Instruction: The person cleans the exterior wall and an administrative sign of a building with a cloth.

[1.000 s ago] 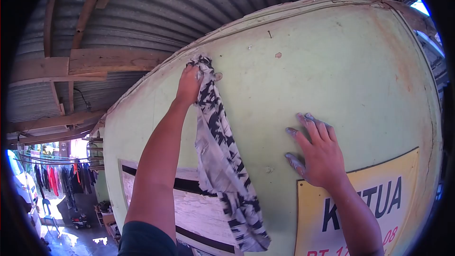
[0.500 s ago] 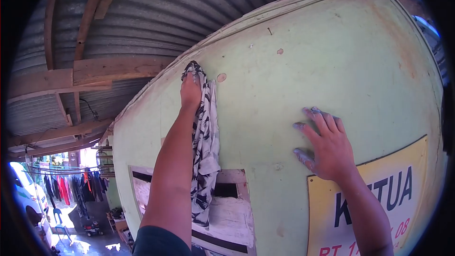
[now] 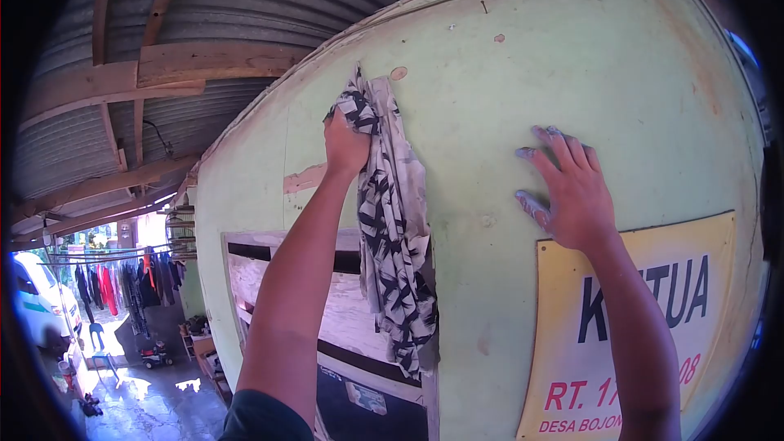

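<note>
My left hand (image 3: pixel 348 144) is closed on the upper part of a black-and-white patterned cloth (image 3: pixel 398 261), against the pale green wall (image 3: pixel 474 155). The cloth hangs down in long folds, in front of the right side of a wood-framed opening. To the right, my right hand (image 3: pixel 572 188) rests on the wall with its fingers spread, and grey residue coats its fingertips and thumb. Nothing shows in that hand. Just below it is a yellow-edged sign (image 3: pixel 563 294) with black and red letters, partly hidden by my right forearm.
Wooden beams (image 3: pixel 220 61) and a corrugated roof (image 3: pixel 269 0) are overhead at the left. Clothes on a line (image 3: pixel 139 286), a birdcage (image 3: pixel 180 229) and a white vehicle (image 3: pixel 41 310) stand at the lower left. A nail (image 3: pixel 483 7) sticks out of the upper wall.
My left hand has moved down the wall and slightly right, still holding the cloth, whose lower end has swung right. The view has shifted; my right hand stays spread on the wall.
</note>
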A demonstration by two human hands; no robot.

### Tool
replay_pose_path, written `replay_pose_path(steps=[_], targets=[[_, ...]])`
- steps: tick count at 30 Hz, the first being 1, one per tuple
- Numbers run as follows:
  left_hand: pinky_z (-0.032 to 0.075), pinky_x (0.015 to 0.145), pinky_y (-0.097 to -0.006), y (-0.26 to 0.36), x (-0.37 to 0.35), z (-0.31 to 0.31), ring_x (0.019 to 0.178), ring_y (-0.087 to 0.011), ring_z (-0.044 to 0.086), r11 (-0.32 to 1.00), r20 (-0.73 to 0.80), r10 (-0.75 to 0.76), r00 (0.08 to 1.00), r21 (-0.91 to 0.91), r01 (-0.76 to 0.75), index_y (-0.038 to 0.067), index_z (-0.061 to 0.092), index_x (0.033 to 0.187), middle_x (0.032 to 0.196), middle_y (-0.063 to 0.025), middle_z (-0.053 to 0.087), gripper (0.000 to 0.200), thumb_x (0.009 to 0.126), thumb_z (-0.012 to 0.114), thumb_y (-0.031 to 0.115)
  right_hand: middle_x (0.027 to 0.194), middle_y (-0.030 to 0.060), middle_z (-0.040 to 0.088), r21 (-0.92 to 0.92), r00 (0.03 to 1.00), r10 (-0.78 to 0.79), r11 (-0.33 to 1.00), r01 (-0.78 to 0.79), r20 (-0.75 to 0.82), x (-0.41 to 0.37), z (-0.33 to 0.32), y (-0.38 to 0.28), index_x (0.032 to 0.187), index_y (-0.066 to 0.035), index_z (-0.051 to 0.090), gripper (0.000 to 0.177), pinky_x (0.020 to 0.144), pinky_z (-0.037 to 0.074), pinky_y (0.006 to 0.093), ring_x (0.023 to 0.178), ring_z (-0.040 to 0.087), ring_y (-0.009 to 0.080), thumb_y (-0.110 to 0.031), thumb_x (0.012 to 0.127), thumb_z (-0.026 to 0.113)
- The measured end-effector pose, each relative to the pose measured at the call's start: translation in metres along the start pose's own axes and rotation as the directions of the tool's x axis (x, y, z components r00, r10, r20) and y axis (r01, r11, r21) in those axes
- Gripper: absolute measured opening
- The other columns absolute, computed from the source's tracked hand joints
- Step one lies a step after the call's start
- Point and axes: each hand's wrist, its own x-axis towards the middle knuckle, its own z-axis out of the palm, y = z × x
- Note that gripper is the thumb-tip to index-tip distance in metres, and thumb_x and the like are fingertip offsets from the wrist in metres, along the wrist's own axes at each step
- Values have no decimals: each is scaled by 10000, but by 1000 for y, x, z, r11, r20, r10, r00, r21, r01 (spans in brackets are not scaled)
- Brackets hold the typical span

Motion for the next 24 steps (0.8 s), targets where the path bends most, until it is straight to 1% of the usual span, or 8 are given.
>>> replay_pose_path(steps=[3, 5, 9, 12, 15, 19, 21, 24], targets=[[509, 1023, -434, -11, 44, 4, 1151, -372, 664, 971, 1, -164, 986, -178, 162, 60, 623, 1289, 1206, -192, 706, 403, 890, 679, 56, 1575, 100, 445, -5, 1000, 9, 1000, -9, 15, 0, 0, -2, 1362, -157, 596, 507, 1194, 327, 481, 1457, 404, 324, -311, 909, 764], [523, 993, -392, 6, 103, -4, 1124, -319, 695, 948, -347, -296, 890, -218, 230, 74, 650, 1265, 1172, -163, 725, 400, 869, 678, 24, 1579, 99, 444, -16, 999, 19, 1000, -18, 28, 2, 0, -3, 1371, -158, 593, 512, 1196, 327, 478, 1456, 406, 322, -305, 911, 764], [516, 992, -412, 54, 167, -44, 1121, -339, 681, 979, -538, -31, 842, -187, -84, 68, 659, 1240, 1178, -184, 713, 404, 842, 709, 31, 1572, 111, 448, -24, 998, 33, 999, -31, 54, 4, -5, 0, 1395, -157, 585, 519, 1201, 324, 462, 1457, 410, 303, -346, 936, 739], [493, 1017, -436, 33, 175, -42, 1148, -380, 645, 983, -518, 134, 845, -40, -181, 53, 646, 1230, 1197, -224, 678, 404, 831, 696, 10, 1578, 105, 443, -15, 997, 27, 1000, -26, 74, 5, -5, -3, 1402, -162, 582, 521, 1206, 318, 463, 1467, 399, 298, -347, 940, 734], [422, 1092, -467, 15, 125, -37, 1250, -449, 553, 990, -226, 112, 968, -61, -129, 32, 599, 1321, 1286, -278, 595, 531, 799, 566, -63, 1582, 98, 440, -46, 997, 7, 999, -3, 79, 2, -5, -5, 1403, -163, 580, 519, 1209, 312, 462, 1472, 393, 296, -335, 939, 736], [396, 1140, -475, 19, 13, -13, 1282, -492, 514, 984, 16, 145, 989, -107, -142, -70, 503, 1409, 1360, -349, 519, 615, 794, 505, -92, 1582, 92, 438, -67, 998, 4, 998, 0, 57, 4, -5, -5, 1402, -163, 574, 519, 1209, 311, 465, 1470, 393, 300, -318, 936, 740], [369, 1177, -494, -7, -36, 18, 1327, -532, 467, 984, 137, 135, 981, 99, -149, -98, 439, 1453, 1429, -397, 410, 652, 809, 534, -70, 1582, 92, 438, -63, 998, 6, 998, -2, 60, 3, -3, -8, 1401, -163, 573, 519, 1208, 312, 466, 1469, 394, 301, -315, 934, 742], [333, 1192, -564, 56, -52, -2, 1370, -567, 405, 969, 261, -211, 942, 182, 167, -79, 286, 1560, 1496, -385, 311, 810, 824, 612, 13, 1586, 88, 431, -93, 996, 14, 996, -6, 85, 5, -5, -9, 1406, -169, 567, 522, 1206, 316, 464, 1470, 389, 302, -310, 934, 741]])
